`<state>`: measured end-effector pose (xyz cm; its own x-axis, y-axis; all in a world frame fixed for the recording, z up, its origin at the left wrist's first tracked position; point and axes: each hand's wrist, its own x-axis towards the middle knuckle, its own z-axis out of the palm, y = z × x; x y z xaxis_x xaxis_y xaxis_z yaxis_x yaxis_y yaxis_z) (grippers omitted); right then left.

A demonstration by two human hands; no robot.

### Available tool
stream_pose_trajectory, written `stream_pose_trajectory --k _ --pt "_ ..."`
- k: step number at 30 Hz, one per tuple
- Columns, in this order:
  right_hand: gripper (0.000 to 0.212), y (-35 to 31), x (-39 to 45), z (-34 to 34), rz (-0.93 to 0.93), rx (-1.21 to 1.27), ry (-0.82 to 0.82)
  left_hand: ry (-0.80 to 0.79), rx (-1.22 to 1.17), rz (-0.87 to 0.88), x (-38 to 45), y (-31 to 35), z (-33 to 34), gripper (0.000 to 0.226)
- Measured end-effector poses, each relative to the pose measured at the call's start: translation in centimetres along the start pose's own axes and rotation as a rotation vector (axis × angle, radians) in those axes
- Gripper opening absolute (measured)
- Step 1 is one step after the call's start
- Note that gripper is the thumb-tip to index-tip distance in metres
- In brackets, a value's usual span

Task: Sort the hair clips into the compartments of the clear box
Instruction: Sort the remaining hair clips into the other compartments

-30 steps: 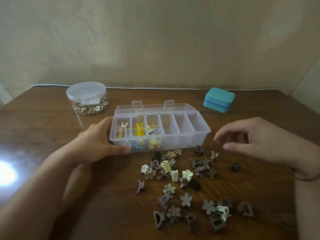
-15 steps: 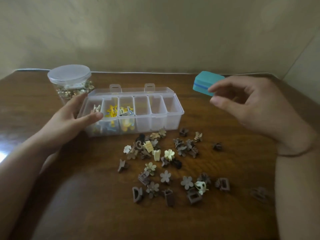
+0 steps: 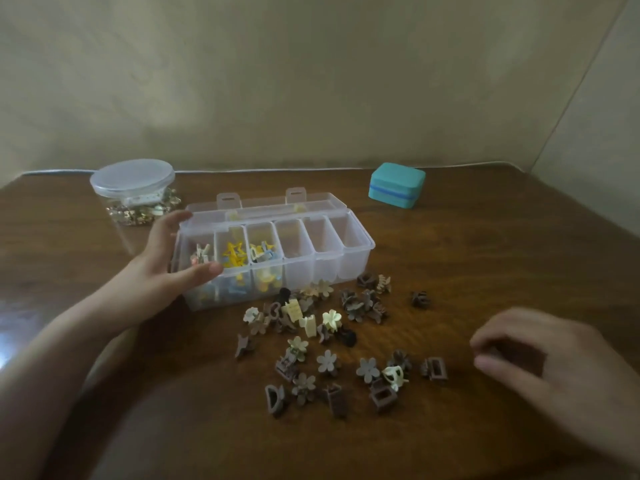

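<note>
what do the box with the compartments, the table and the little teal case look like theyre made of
Clear box: see-through plastic, slightly frosted; the clips inside show through its walls.
Table: looks like wood or wood veneer with a glossy finish; brown grain, and a bright glare at its left edge.
Teal case: opaque and matte, probably plastic or rubbery; too far off to be sure.

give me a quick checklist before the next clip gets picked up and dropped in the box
1. Clear box lid open: ok.
2. Left hand steadies the box at its left end: ok.
3. Empty compartments free: ok, the three on the right look empty.
4. Loose hair clips within reach in front of the box: ok.
5. Right hand free of a clip: cannot tell, fingers curled and blurred.
</note>
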<state>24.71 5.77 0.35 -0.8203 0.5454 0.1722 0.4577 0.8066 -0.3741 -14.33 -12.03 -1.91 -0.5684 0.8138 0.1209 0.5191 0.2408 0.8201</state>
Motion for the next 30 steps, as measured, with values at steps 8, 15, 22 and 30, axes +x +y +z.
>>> stream_pose_trajectory --k 8,15,22,30 --pt "0.008 -9.3 14.9 1.7 -0.283 0.322 0.271 -0.064 0.003 0.015 -0.1 0.2 0.5 0.093" --pt "0.012 -7.4 15.4 3.2 -0.347 0.119 0.245 -0.004 0.026 0.104 0.1 -0.4 0.6 0.087" --pt "0.017 -7.3 12.9 -0.2 -0.241 -0.387 -0.167 0.022 -0.017 0.136 0.7 -1.2 0.2 0.081" --pt "0.032 -8.0 13.2 3.0 -0.285 -0.452 -0.248 0.014 -0.046 0.136 1.3 -1.6 0.0 0.084"
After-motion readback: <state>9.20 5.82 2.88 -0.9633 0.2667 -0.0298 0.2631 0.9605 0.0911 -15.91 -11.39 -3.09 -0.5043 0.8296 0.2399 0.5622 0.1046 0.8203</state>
